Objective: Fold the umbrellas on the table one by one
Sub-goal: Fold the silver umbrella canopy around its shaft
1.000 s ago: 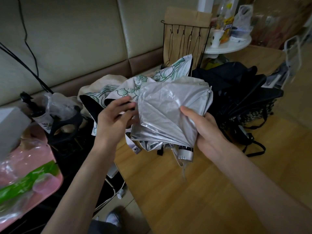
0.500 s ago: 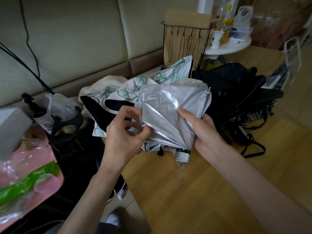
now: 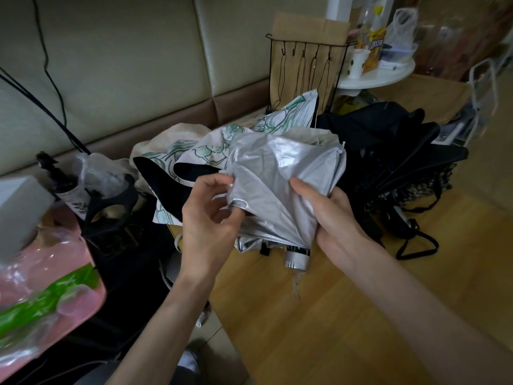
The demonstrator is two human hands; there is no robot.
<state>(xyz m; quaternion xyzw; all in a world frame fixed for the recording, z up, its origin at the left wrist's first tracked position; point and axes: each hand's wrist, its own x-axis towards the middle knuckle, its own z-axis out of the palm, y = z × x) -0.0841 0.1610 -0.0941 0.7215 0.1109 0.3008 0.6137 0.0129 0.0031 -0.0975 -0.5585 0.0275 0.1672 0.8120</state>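
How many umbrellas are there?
3 that I can tell apart: the silver umbrella, held by the left hand and right hand; the white umbrella with green print behind it; the black umbrella on the right. More may be hidden under it.

Left hand (image 3: 208,220) and right hand (image 3: 334,218): bare. Left forearm (image 3: 155,323) and right forearm (image 3: 416,307): uncovered, sleeves out of view. Below the tabletop's (image 3: 305,329) left edge: a dark grey garment (image 3: 91,377) and a white foot covering (image 3: 187,362), possibly a sock; blurred.
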